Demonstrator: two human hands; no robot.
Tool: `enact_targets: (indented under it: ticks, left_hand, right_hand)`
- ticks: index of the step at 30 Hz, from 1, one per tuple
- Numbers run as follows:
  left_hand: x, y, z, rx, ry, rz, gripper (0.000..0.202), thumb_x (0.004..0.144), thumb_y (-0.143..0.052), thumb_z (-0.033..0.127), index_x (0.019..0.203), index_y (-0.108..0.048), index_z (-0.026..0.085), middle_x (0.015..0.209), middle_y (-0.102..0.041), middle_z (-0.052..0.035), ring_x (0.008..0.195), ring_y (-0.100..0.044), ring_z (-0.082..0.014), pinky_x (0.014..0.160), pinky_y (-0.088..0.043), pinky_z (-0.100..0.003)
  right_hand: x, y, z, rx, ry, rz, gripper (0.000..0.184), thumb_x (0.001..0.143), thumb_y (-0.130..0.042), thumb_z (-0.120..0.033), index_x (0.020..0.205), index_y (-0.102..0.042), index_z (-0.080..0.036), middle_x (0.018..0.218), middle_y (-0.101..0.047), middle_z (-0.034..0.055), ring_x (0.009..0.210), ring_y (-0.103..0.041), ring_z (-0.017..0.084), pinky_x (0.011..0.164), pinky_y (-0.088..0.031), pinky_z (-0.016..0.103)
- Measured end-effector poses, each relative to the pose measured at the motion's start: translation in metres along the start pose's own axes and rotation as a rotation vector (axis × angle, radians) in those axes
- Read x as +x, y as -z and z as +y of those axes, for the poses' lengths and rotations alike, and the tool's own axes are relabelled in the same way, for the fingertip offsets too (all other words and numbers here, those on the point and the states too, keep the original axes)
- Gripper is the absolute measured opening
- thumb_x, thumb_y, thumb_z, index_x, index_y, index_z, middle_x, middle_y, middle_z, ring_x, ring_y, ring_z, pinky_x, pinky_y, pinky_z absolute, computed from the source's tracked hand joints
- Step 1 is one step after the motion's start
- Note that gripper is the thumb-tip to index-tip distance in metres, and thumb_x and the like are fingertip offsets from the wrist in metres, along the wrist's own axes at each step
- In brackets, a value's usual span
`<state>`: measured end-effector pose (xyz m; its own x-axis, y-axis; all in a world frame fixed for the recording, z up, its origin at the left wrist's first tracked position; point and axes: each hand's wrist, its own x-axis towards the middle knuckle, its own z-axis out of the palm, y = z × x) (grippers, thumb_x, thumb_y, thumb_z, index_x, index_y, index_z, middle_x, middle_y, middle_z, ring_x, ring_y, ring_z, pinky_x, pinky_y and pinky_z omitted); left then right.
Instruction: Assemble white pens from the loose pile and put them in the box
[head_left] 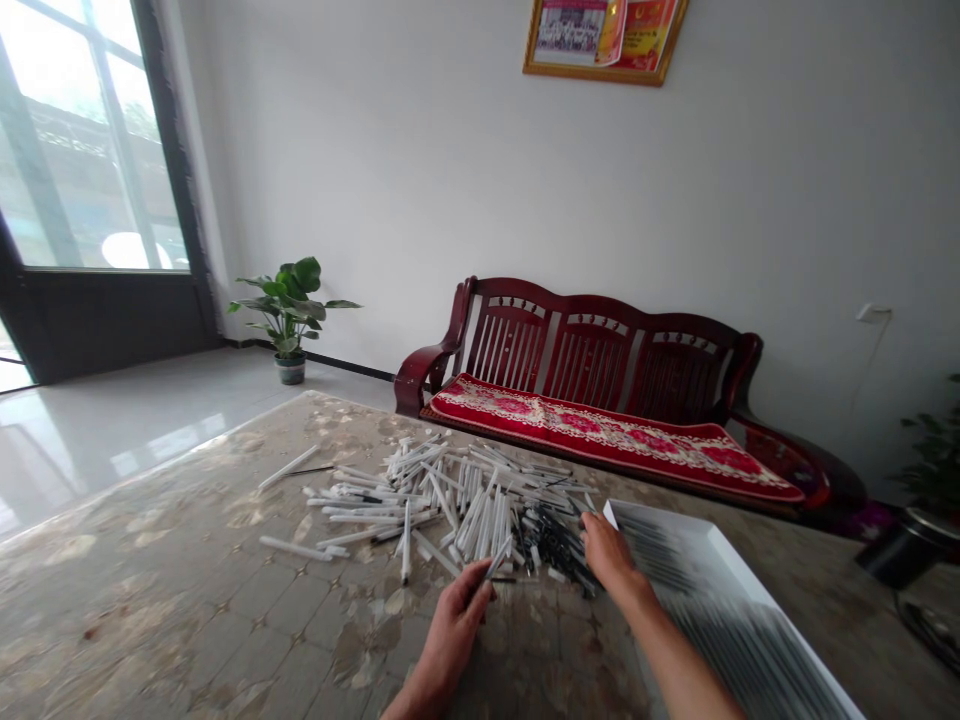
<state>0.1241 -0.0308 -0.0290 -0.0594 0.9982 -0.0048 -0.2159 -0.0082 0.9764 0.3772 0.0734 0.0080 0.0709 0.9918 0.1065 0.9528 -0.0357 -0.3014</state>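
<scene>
The left hand (450, 628) clamps its fingers on a slim white plastic tube (497, 558); the right hand (609, 553) rests its fingers, close together, against a heap of thin black rods (559, 555), beside a shallow white tray (660, 513) at lower right.

- Daylight came through the window (82, 140) at left, its panes overexposed and washed out.
- The tile floor (97, 430) beneath it showed bright glare.
- The room was evenly bright, with only soft shadows.
- The white tray (739, 610) at lower right looked streaked with blur.
- Wide-angle distortion bent the picture's edges.
</scene>
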Motion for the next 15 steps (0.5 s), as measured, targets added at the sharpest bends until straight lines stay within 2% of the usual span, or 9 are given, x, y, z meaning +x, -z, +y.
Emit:
enact_targets:
  ticks: [3,6,8,10,12,15]
  left_hand:
    - [0.001,0.000,-0.002,0.085,-0.086,0.025,0.040,0.066,-0.073,0.049,0.094,-0.077,0.022,0.090,-0.075,-0.0059,0.081,-0.064,-0.0228,0.079,-0.050,-0.030]
    - [0.001,0.001,-0.004,0.174,-0.125,0.034,0.037,0.071,-0.068,0.050,0.094,-0.078,0.023,0.085,-0.076,-0.0062,0.076,-0.064,-0.0226,0.078,-0.051,-0.032]
    - [0.001,0.001,-0.005,0.210,-0.154,0.023,0.035,0.073,-0.066,0.049,0.094,-0.078,0.023,0.088,-0.076,-0.0072,0.080,-0.066,-0.0239,0.081,-0.051,-0.033]
    - [0.001,0.002,-0.006,0.231,-0.187,-0.006,0.031,0.076,-0.065,0.046,0.094,-0.078,0.025,0.095,-0.076,-0.0083,0.090,-0.067,-0.0260,0.087,-0.050,-0.034]
    - [0.001,0.004,-0.008,0.238,-0.207,-0.035,0.030,0.077,-0.065,0.045,0.095,-0.078,0.026,0.098,-0.076,-0.0089,0.095,-0.066,-0.0272,0.091,-0.049,-0.035]
    - [0.001,0.006,-0.011,0.232,-0.204,-0.041,0.030,0.076,-0.066,0.046,0.095,-0.079,0.026,0.095,-0.076,-0.0089,0.094,-0.066,-0.0275,0.091,-0.049,-0.036]
  right_hand:
    - [-0.007,0.005,-0.008,0.159,0.009,0.055,0.022,0.086,-0.047,-0.014,0.096,-0.066,-0.017,0.104,-0.068,0.0122,0.091,-0.067,0.022,0.079,-0.049,0.032]
    - [-0.026,0.007,-0.027,0.474,0.025,0.071,0.026,0.090,-0.046,-0.036,0.100,-0.063,-0.018,0.087,-0.070,0.0053,0.075,-0.068,0.018,0.064,-0.054,0.028]
    - [-0.044,0.008,-0.044,0.879,0.020,0.063,0.039,0.082,-0.056,-0.054,0.094,-0.062,-0.017,0.078,-0.068,0.0040,0.068,-0.068,0.019,0.056,-0.055,0.028]
    - [-0.061,0.012,-0.061,1.116,0.009,0.035,0.049,0.070,-0.067,-0.062,0.089,-0.063,-0.017,0.076,-0.068,0.0040,0.066,-0.067,0.019,0.055,-0.055,0.028]
    - [-0.074,0.015,-0.076,1.219,-0.020,0.017,0.054,0.062,-0.073,-0.064,0.086,-0.063,-0.017,0.076,-0.069,0.0043,0.066,-0.067,0.020,0.055,-0.056,0.029]
    - [-0.084,0.017,-0.088,1.266,-0.049,-0.003,0.056,0.057,-0.075,-0.066,0.083,-0.064,-0.018,0.074,-0.069,0.0046,0.066,-0.068,0.021,0.056,-0.056,0.031]
